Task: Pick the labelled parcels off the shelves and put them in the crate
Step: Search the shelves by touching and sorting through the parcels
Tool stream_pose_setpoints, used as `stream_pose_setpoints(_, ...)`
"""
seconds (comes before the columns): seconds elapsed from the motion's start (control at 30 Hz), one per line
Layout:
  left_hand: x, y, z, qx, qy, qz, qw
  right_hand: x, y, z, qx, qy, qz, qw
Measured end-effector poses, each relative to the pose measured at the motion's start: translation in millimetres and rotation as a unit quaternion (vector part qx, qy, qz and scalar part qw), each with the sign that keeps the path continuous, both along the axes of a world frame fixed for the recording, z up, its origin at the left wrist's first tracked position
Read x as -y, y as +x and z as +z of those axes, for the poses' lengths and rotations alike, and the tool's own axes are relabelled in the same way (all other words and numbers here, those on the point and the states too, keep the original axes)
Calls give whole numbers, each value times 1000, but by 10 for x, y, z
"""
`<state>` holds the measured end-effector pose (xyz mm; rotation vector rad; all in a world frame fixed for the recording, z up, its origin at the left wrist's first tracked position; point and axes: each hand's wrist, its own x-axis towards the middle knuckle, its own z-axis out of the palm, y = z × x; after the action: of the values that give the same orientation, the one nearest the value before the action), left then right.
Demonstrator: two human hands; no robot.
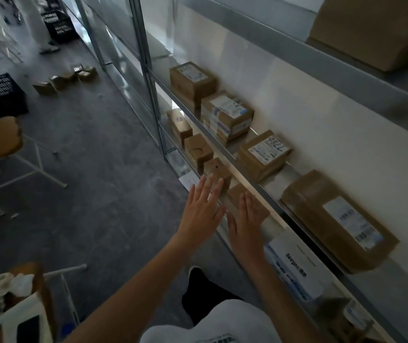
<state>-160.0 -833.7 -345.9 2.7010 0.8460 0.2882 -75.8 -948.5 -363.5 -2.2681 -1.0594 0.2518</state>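
A dim aisle with a grey floor runs along metal shelves [222, 144] that fill the right half of the frame. Just right of centre, on the lower shelf, sits a small brown parcel [237, 194]. The right hand [245, 224] lies over its near top with fingers straight and flat, touching but not gripping. The left hand [203, 209] hovers just left of it, fingers spread and straight, holding nothing; its fingertips overlap a taller box [217, 172] in the same row, though contact there cannot be told. No label shows on the small parcel from this angle.

The step in hand looks like taking that parcel. To do it well, both palms should close on its opposite sides, draw it out under the rail of the shelf above, and tilt it to check for a label before carrying it off. The neighbouring box stands close, so a straight pull toward the body is safest.

On the upper shelf, right of centre, labelled boxes lie in a row, one marked by hand [263, 154] and a long one [339, 219] at right. A black crate [0, 95] stands at the left edge, well apart from the hands, so a turn will be needed. Another person's fist [2, 139] shows below it.
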Motion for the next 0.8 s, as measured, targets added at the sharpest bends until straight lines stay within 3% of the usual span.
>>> stream_pose_setpoints(0.43,-1930,257,18,-10,-15,35,999,-2002,349,39,36,-41,26,998)
stream_pose_setpoints(0.7,-3159,-166,-247,-11,-69,73,995,-3207,71,-192,51,-63,52,995)
stream_pose_setpoints(0.8,-3726,-413,-309,-1,-78,76,994,-3720,-114,-259,1,-61,45,997)
